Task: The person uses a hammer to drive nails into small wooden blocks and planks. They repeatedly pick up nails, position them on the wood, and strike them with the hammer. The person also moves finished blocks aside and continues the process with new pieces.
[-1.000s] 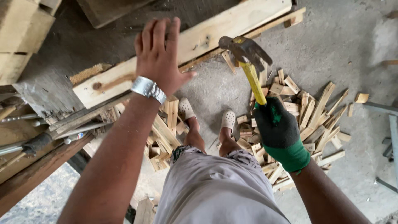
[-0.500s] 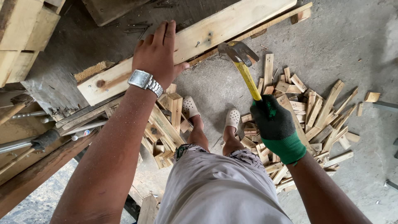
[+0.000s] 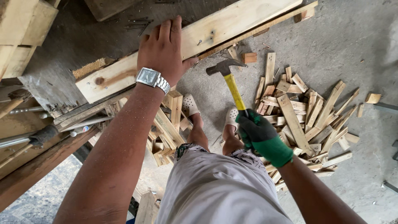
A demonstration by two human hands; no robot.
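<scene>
My left hand (image 3: pixel 163 52), bare with a silver wristwatch, rests palm down on a long pale wooden plank (image 3: pixel 232 23) that runs diagonally from lower left to upper right. My right hand (image 3: pixel 259 132) wears a green and black glove and grips the yellow handle of a claw hammer (image 3: pixel 230 79). The hammer's steel head hangs just below the plank's near edge, to the right of my left hand. A small nail or screw shows in the plank's face near my left fingers.
A heap of short wood offcuts (image 3: pixel 306 112) lies on the concrete floor at right. More scraps (image 3: pixel 166 124) sit beside my feet in white clogs (image 3: pixel 190 104). Stacked timber (image 3: pixel 20 29), boards and metal pipes (image 3: pixel 25 137) crowd the left side.
My left hand has come down from raised and spread to lying flat on the plank. The hammer has swung left and lower, closer to the plank's edge.
</scene>
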